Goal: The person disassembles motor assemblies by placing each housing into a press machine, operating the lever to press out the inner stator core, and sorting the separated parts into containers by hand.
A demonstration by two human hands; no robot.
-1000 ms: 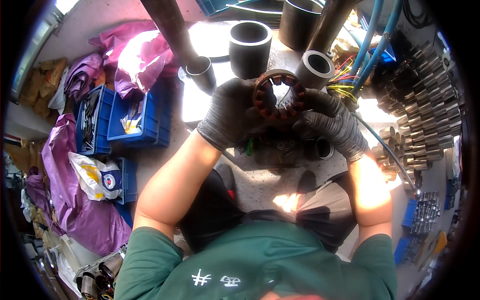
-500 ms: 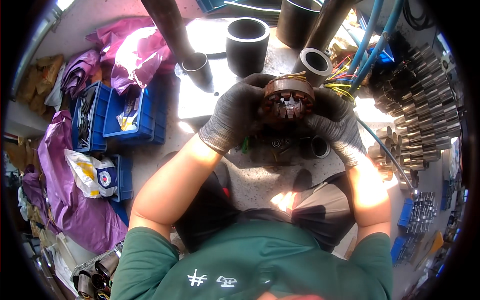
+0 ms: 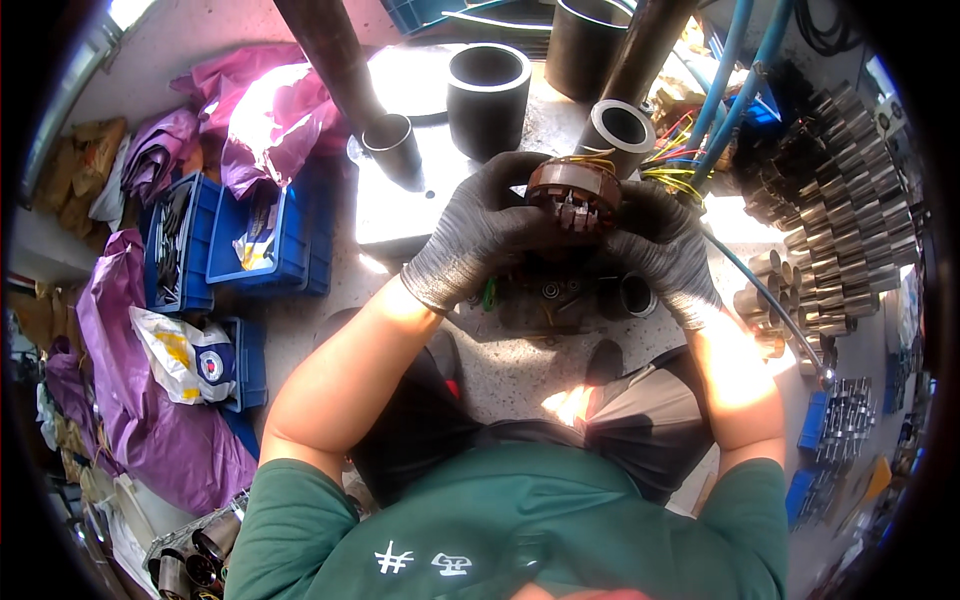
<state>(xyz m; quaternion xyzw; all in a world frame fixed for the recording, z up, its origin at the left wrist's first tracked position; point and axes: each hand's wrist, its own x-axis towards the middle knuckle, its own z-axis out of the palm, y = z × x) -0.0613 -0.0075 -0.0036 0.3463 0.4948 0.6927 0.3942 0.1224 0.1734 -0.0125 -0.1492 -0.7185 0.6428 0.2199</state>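
Observation:
Between my two hands is a motor stator point(image 3: 572, 182), a reddish-brown ring with a pale band and slots facing me. My left hand point(image 3: 478, 220), in a dark grey work glove, is closed on its left side. On the other side, my right hand point(image 3: 664, 245), gloved alike, grips it too. Both hands hold the stator raised in front of the metal bench; some fingertips are hidden behind it. Below it, in shadow, sits a dark fixture point(image 3: 545, 300) with a short dark tube point(image 3: 633, 296) at its right end.
Thick dark cylinders point(image 3: 487, 105) and a smaller sleeve point(image 3: 392, 150) stand on the bench point(image 3: 385, 225). Blue bins point(image 3: 255, 262) and purple sheeting point(image 3: 150, 400) lie left. Stacked metal tubes point(image 3: 835, 225), coloured wires point(image 3: 675, 172) and a blue hose point(image 3: 745, 100) are at right.
The stator has shifted slightly left and tilted a little in my hands, so its slotted inner face shows differently. Both hands keep their hold.

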